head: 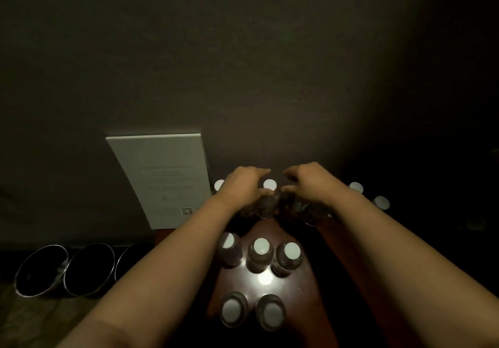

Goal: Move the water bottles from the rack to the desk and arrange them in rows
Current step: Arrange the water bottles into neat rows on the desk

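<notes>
Dim light. My left hand [247,185] and right hand [310,183] meet at the far middle of the desk [266,280], fingers curled down over dark bottles [266,207] bunched there; whether I truly grip them I cannot tell (too murky). Three bottles [260,254] stand in a row nearer me, two bottles [251,311] nearest. Four more white caps [270,184] show along the far edge. Bare wood lies between the rows. Left: a white card [164,180] against the wall, and three metal bowls [67,269] side by side.
</notes>
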`<move>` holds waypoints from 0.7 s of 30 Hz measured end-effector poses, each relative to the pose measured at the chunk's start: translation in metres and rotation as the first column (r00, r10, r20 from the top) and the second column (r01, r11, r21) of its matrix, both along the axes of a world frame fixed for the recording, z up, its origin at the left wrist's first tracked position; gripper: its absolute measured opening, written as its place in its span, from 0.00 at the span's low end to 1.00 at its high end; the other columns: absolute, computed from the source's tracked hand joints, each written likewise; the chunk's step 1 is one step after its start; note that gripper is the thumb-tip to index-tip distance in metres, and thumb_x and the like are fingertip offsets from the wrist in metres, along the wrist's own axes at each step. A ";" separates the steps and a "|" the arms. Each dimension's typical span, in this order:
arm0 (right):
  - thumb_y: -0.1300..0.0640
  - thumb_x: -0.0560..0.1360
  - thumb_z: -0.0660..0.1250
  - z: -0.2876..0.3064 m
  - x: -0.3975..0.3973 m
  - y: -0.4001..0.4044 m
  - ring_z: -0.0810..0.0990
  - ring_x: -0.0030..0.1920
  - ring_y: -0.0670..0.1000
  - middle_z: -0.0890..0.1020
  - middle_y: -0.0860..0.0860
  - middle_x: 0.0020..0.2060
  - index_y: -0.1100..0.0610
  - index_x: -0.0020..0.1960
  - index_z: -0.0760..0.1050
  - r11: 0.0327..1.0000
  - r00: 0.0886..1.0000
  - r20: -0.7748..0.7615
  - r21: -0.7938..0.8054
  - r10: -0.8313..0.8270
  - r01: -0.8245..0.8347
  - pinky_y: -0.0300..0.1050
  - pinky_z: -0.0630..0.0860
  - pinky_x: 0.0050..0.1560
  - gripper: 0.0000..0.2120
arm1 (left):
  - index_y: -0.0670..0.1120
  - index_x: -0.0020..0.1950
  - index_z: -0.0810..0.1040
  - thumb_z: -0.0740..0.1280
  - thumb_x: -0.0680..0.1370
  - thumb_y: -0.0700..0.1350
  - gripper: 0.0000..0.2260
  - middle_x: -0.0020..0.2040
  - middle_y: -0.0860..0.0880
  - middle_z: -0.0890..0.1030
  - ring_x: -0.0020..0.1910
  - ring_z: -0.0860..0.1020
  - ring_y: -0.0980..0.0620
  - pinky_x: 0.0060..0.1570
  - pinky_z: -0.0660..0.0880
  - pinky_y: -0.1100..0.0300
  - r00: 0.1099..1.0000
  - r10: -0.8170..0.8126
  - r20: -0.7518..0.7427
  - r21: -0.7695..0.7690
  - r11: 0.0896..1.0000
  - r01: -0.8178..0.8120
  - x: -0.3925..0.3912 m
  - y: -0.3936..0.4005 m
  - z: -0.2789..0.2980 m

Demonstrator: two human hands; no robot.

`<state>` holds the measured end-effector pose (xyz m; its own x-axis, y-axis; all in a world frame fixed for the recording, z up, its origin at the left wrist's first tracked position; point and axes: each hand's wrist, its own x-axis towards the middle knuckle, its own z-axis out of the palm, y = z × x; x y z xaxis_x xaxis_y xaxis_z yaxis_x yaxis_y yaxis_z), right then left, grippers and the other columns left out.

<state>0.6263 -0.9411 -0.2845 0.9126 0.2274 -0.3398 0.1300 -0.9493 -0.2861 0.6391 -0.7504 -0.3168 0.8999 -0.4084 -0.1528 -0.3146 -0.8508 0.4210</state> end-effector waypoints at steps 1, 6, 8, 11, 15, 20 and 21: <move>0.47 0.75 0.70 0.001 -0.002 -0.007 0.77 0.62 0.52 0.79 0.52 0.63 0.53 0.70 0.72 0.999 1.000 -0.019 -0.042 0.000 -0.001 0.46 0.74 0.62 0.26 | 0.51 0.73 0.71 0.72 0.74 0.56 0.29 0.67 0.47 0.77 0.66 0.75 0.47 0.64 0.72 0.52 1.000 -0.006 -0.011 -0.005 1.000 0.006 0.001 -0.003 -0.002; 0.53 0.72 0.67 -0.001 -0.016 -0.023 0.81 0.51 0.56 0.83 0.52 0.51 0.49 0.57 0.79 0.994 0.999 -0.033 -0.105 0.036 -0.039 0.51 0.79 0.51 0.14 | 0.50 0.70 0.74 0.73 0.74 0.55 0.26 0.62 0.49 0.81 0.63 0.77 0.48 0.62 0.73 0.54 0.999 -0.001 -0.050 0.014 1.000 0.002 0.003 -0.015 -0.008; 0.54 0.70 0.67 -0.004 -0.016 -0.023 0.81 0.48 0.56 0.82 0.52 0.46 0.50 0.52 0.79 0.996 0.998 -0.031 -0.075 0.049 -0.052 0.50 0.79 0.48 0.10 | 0.50 0.69 0.76 0.73 0.73 0.56 0.26 0.61 0.49 0.82 0.61 0.78 0.48 0.61 0.74 0.54 0.998 0.019 -0.059 0.020 1.000 -0.018 0.005 -0.016 -0.008; 0.57 0.71 0.66 -0.006 -0.011 -0.022 0.81 0.47 0.56 0.82 0.53 0.45 0.51 0.49 0.79 0.997 0.998 -0.008 -0.048 0.054 -0.055 0.47 0.77 0.47 0.08 | 0.51 0.66 0.78 0.73 0.72 0.58 0.24 0.56 0.49 0.83 0.58 0.79 0.48 0.54 0.74 0.56 0.998 0.029 -0.054 0.046 0.999 -0.026 0.007 -0.015 -0.009; 0.58 0.72 0.66 -0.013 -0.005 -0.019 0.81 0.50 0.56 0.82 0.54 0.48 0.54 0.52 0.79 0.996 0.996 0.023 -0.044 0.082 -0.080 0.46 0.75 0.48 0.09 | 0.51 0.62 0.81 0.73 0.71 0.60 0.22 0.53 0.49 0.84 0.54 0.80 0.48 0.48 0.73 0.57 0.998 0.056 0.006 0.057 0.997 -0.056 0.003 -0.014 -0.010; 0.51 0.73 0.69 -0.018 0.004 -0.013 0.81 0.49 0.57 0.82 0.55 0.47 0.56 0.51 0.79 0.996 0.999 0.030 -0.077 0.046 -0.043 0.48 0.78 0.49 0.10 | 0.51 0.59 0.82 0.72 0.71 0.62 0.22 0.50 0.50 0.83 0.52 0.80 0.48 0.45 0.72 0.58 0.998 0.052 0.020 0.072 0.996 -0.054 0.001 -0.014 -0.010; 0.49 0.73 0.70 -0.018 0.004 -0.012 0.81 0.49 0.58 0.82 0.56 0.47 0.57 0.51 0.79 0.995 0.999 0.033 -0.090 0.041 -0.038 0.49 0.78 0.49 0.13 | 0.51 0.57 0.82 0.73 0.70 0.62 0.21 0.49 0.50 0.83 0.51 0.80 0.48 0.44 0.71 0.58 0.998 0.050 0.023 0.073 0.996 -0.052 0.001 -0.014 -0.010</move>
